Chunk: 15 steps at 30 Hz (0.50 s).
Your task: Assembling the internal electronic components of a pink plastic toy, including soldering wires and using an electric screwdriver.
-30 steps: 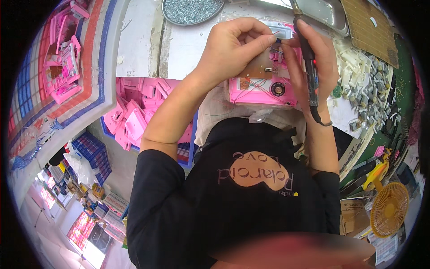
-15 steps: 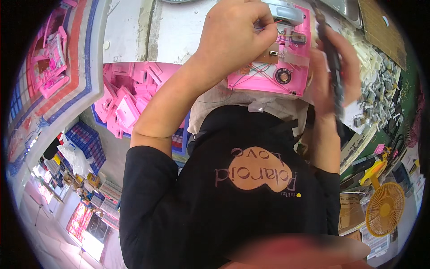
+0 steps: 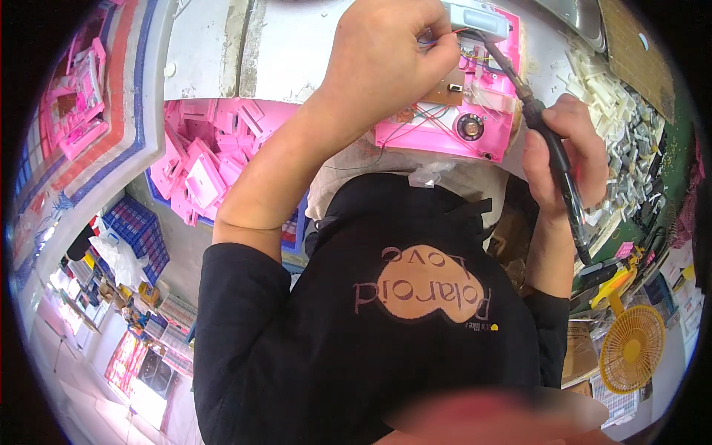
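A pink plastic housing [image 3: 393,135] lies in front of me with wires, a brown circuit board [image 3: 442,92] and a small round speaker [image 3: 470,127] in it. A light blue-grey part [image 3: 480,22] sits at its far end. My left hand [image 3: 389,48] reaches over the housing from the left, thumb and forefinger pinching thin wires [image 3: 458,31] beside that part. In my right hand [image 3: 571,152] is a black soldering iron [image 3: 552,141], held like a pen. Its tip points up and left, close to the wires; whether it touches them I cannot tell.
Pink plastic parts [image 3: 204,174] fill a blue crate below the table at left. More pink housings [image 3: 81,111] lie on a striped sheet at far left. White and grey small pieces [image 3: 627,141] are heaped at right, above a yellow fan [image 3: 632,348].
The soldering iron was blurred and upright at the housing's right edge; now it slants with its tip over the housing. My left hand keeps its pinch on the wires.
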Motion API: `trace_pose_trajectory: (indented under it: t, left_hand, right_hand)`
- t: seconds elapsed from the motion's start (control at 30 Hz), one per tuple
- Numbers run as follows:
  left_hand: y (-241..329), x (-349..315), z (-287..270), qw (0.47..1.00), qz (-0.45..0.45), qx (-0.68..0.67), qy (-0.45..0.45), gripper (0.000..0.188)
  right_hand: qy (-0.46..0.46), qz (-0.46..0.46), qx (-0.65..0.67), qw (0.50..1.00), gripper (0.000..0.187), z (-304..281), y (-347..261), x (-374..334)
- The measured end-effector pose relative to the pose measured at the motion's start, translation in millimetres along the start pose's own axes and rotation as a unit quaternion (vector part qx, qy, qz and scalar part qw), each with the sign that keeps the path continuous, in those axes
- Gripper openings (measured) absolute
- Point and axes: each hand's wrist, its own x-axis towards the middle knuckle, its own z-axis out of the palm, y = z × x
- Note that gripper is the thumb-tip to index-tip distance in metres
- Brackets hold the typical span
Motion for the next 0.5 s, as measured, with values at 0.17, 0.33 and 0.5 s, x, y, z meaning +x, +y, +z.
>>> trace_pose_trajectory:
  t: [0.17,0.33,0.5]
  left_hand:
    - [-0.3,0.1,0.9,1.0,0.004,-0.001,0.007,0.011]
    - [-1.0,-0.2,1.0,1.0,0.008,0.004,0.006,0.011]
    - [-1.4,-1.1,2.1,1.0,-0.009,-0.013,0.006,0.011]
  right_hand:
    - [-0.037,0.0,-0.014,0.999,0.031,1.3,-1.4,8.3]
    - [-0.041,-0.002,-0.013,0.999,0.031,3.3,-0.3,8.6]
    - [-0.046,-0.026,-0.032,0.998,0.033,4.3,0.2,11.6]
